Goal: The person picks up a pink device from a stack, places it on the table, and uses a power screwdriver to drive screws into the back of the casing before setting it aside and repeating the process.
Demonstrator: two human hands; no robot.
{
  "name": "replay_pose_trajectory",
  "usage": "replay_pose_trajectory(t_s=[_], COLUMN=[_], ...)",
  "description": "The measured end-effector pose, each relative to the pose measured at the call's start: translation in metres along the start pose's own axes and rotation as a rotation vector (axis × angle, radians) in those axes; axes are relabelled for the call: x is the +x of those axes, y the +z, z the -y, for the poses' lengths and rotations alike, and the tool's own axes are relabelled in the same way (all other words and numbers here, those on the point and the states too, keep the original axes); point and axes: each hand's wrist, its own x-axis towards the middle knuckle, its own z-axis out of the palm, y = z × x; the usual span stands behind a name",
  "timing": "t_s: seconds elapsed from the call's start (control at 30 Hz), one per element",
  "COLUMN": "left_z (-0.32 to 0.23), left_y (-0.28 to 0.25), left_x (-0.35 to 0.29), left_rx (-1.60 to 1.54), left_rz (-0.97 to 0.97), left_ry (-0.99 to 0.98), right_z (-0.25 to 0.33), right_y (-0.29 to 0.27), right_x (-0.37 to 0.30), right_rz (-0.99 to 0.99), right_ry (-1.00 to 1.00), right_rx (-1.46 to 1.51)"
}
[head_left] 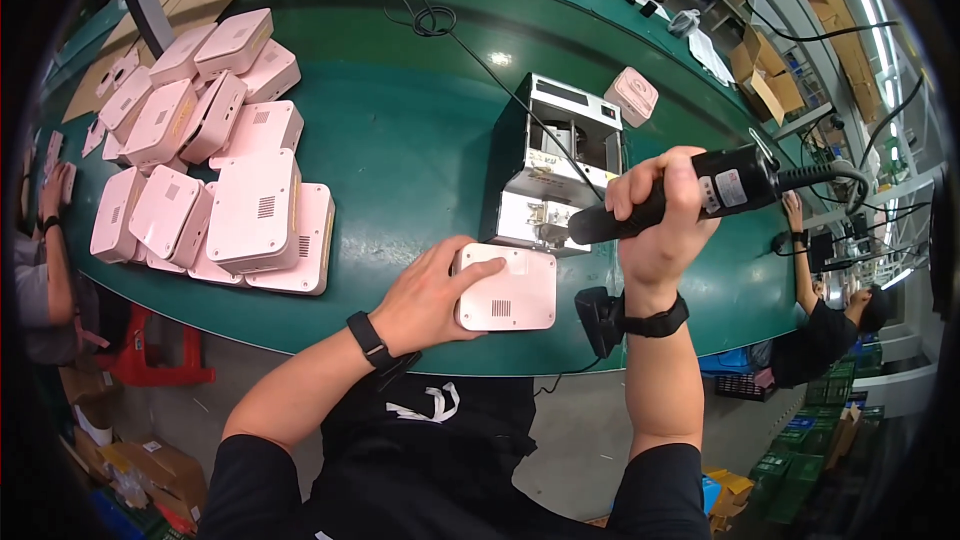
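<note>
My left hand point(432, 292) grips the left side of a pink box-shaped casing point(525, 302), thumb lying across its top. The casing rests on the table near the front edge, vent slots and corner screw holes facing up. In my right hand point(660, 215) is a black corded electric screwdriver point(735, 180), fingers wrapped round its body. The screwdriver is held above the table with its dark end pointing left, over the front of a screw feeder point(540, 210). That metal-and-black machine stands just behind the casing. Whether a bit touches the feeder I cannot tell.
Several pink casings point(255, 205) are piled on the left of the green table point(400, 120). One more pink casing point(632, 95) lies behind the feeder. A black cable point(480, 60) hangs across the table. Other people work at the far side, left and right.
</note>
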Motion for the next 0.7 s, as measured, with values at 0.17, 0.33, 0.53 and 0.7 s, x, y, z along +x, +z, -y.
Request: replay_pose_trajectory(t_s=[0.17,0.33,0.53,0.7], left_z=[0.005,0.004,0.003,0.003], left_y=[0.001,0.001,0.004,0.005], left_x=[0.004,0.003,0.004,0.004], left_rx=[-0.015,-0.025,-0.009,-0.019], left_rz=[-0.011,-0.029,-0.050,-0.045], left_ry=[0.008,0.018,0.027,0.028], right_z=[0.007,0.025,0.024,0.010], right_y=[-0.016,-0.034,-0.044,-0.048], right_x=[-0.018,-0.055,-0.074,-0.084], right_rz=[0.053,0.066,0.063,0.035], right_ry=[0.119,0.118,0.096,0.104], right_rx=[0.038,0.081,0.048,0.030])
